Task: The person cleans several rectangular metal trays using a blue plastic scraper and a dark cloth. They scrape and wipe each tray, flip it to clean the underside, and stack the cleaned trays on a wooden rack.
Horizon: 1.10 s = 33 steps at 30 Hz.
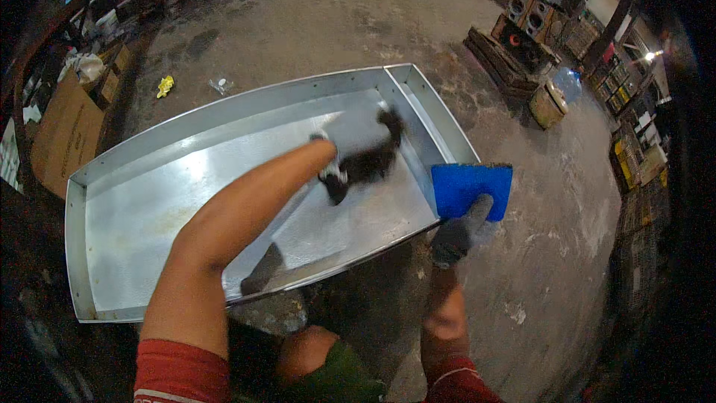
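A shallow metal tray (224, 179) with raised walls lies before me, a divider setting off a narrow compartment at its right end. My left hand (366, 165), in a dark glove with a light cuff, is over the right part of the tray floor. It is motion-blurred, so whether it holds anything cannot be made out. In a grey glove, my right hand (456, 235) grips a flat blue plate (467, 187) by its lower edge, thumb on top. The plate is just off the tray's right front corner, with a dark, rough upper edge.
Concrete floor (313, 17) surrounds the tray, with a yellow scrap (165, 86) and clear plastic (222, 86) beyond it. Cardboard (70, 129) stands at left. On the right are loudspeakers (528, 11), a stack of dark boards (498, 64), a bucket-like container (548, 105) and crates (623, 162).
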Each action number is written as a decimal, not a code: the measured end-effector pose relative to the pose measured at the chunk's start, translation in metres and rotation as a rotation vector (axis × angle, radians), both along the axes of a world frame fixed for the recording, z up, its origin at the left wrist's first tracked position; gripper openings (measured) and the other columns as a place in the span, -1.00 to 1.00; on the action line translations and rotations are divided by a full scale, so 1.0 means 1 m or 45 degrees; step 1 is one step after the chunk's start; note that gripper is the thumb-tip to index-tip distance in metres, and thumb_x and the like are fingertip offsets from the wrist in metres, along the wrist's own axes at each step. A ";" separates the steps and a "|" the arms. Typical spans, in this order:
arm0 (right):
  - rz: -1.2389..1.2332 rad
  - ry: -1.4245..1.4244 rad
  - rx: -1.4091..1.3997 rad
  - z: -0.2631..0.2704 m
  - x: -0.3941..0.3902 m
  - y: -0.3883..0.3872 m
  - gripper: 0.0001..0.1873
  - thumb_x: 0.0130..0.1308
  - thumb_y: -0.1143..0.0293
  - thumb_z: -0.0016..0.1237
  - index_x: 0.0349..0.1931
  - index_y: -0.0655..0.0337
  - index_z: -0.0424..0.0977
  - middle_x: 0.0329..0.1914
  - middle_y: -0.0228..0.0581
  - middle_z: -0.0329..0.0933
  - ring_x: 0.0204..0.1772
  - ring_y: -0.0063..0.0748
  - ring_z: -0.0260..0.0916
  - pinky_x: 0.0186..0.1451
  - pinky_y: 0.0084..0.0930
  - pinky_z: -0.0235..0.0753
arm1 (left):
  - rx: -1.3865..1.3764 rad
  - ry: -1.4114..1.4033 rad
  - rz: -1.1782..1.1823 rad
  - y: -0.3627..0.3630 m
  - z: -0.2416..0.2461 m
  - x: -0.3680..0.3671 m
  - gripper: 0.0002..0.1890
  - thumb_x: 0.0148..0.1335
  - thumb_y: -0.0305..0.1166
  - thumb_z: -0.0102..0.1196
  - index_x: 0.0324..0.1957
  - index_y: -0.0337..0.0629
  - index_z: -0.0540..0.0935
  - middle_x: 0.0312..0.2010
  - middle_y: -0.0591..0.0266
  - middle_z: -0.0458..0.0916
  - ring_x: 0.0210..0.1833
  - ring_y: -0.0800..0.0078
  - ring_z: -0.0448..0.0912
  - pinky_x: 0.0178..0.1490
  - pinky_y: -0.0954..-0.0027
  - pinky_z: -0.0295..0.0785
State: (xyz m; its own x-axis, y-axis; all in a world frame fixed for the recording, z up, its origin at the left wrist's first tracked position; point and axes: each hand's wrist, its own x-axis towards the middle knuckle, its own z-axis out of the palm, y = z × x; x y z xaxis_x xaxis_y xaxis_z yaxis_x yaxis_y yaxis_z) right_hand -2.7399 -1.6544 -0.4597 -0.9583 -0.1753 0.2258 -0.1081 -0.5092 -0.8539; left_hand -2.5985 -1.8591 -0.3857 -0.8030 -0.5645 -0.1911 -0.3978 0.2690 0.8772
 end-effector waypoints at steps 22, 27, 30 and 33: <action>0.433 1.107 1.394 0.093 -0.022 -0.022 -0.55 0.48 0.06 0.07 -0.04 0.35 0.67 -0.05 0.07 0.76 -0.01 0.00 0.71 0.11 -0.11 0.62 | -0.277 -1.063 -0.707 0.133 0.031 0.307 -0.45 0.13 -0.16 0.24 0.19 -0.07 0.71 0.08 -0.12 0.75 0.07 0.03 0.71 0.25 -0.01 0.55; 0.576 1.754 2.459 0.103 0.057 -0.041 -0.55 0.33 -0.04 0.12 -0.10 0.16 0.75 -0.09 0.10 0.76 -0.07 0.08 0.76 0.08 -0.06 0.71 | -0.153 -1.461 0.067 0.176 0.106 0.445 -0.58 0.14 -0.26 0.16 0.04 -0.13 0.79 -0.17 -0.08 0.75 -0.09 -0.10 0.70 0.09 0.01 0.58; 1.157 2.007 1.800 0.085 0.124 -0.020 -0.65 0.44 0.06 0.04 -0.09 0.11 0.71 -0.24 0.02 0.76 -0.14 0.05 0.75 0.10 0.03 0.66 | -0.414 -0.793 0.834 0.159 0.103 0.416 -0.64 0.07 -0.47 0.15 -0.05 -0.33 0.75 -0.15 -0.09 0.64 -0.05 -0.04 0.65 0.15 0.06 0.55; 1.364 1.495 1.492 0.077 0.121 -0.009 -0.67 0.55 0.16 -0.04 -0.06 0.21 0.69 -0.28 0.05 0.74 -0.20 -0.05 0.72 0.02 -0.02 0.62 | -0.594 -0.337 0.837 0.120 0.053 0.363 -0.62 0.20 -0.41 0.19 0.06 -0.31 0.68 -0.13 -0.02 0.65 0.02 0.04 0.62 0.23 0.02 0.49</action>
State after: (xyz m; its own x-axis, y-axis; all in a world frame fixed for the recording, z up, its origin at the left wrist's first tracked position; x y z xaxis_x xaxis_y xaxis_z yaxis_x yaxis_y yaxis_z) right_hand -2.6185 -1.6638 -0.3827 0.1328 -0.9882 -0.0763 -0.8566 -0.0757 -0.5103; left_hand -2.2351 -1.7389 -0.3324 -0.2458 -0.9684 0.0419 -0.7765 0.2226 0.5895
